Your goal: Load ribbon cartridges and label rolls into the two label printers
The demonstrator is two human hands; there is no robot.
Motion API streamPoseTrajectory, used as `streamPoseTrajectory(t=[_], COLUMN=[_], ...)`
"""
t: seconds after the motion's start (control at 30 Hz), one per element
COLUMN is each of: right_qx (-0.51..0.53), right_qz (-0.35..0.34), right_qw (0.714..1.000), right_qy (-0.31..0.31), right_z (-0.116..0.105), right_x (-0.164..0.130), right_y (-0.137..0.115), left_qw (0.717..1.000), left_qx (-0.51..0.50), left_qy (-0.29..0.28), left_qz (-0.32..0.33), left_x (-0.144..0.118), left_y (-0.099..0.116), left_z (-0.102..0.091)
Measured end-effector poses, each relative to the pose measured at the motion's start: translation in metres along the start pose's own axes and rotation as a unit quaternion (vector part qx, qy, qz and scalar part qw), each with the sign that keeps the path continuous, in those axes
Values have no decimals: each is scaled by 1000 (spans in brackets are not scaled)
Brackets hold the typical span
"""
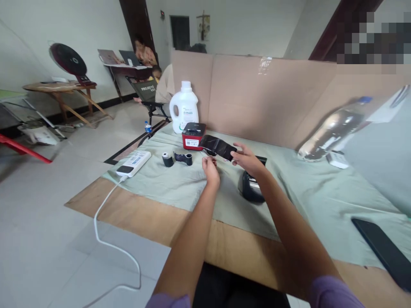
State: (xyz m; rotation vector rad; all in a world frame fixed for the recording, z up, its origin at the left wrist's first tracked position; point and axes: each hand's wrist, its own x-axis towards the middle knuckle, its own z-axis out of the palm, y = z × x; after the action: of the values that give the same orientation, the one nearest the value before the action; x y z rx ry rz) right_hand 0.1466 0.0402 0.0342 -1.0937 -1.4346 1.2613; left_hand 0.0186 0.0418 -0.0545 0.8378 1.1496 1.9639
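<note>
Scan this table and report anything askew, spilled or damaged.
The black roll near the red-and-black box has a loose strip trailing off it, unlike the compact roll beside it. The pale green cloth is rumpled, leaving the wooden edge uncovered. I see no spill.

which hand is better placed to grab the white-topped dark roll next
Probably the left hand: it is nearer the white-topped dark roll, while the right hand is farther off and grips the black strip. Whether the left hand holds anything is unclear.
</note>
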Motion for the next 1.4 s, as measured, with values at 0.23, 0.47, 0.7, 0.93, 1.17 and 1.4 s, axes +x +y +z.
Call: streamPoseTrajectory(t=[0.23, 0.47, 0.7, 0.93, 1.17, 1.4], right_qx=[-148, -381, -491, -441, -413, -530], right_qz=[53, -29, -72, -56, -12, -38], right_qw=[987, 914, 856, 891, 910, 847], right_qy=[-30, -137, -145, -90, -41, -34], right_z=[-105, -116, -96, -97, -99, -87], right_x=[-52, -46, -44, -42, -43, -47], right_y=[-14, -9, 2, 13, 16, 22], left_qw=[913, 748, 761, 764, 773, 779], left_qx=[156, 326, 338, 345, 329, 323], left_qy=[-323, -470, -425, -423, -423, -422], left_qz=[192, 337, 356, 345, 339, 333], left_x=[-45, -69, -69, -70, -69, -68], left_y=[28, 41, 28, 26, 25, 25], left_z=[21, 18, 19, 20, 20, 19])
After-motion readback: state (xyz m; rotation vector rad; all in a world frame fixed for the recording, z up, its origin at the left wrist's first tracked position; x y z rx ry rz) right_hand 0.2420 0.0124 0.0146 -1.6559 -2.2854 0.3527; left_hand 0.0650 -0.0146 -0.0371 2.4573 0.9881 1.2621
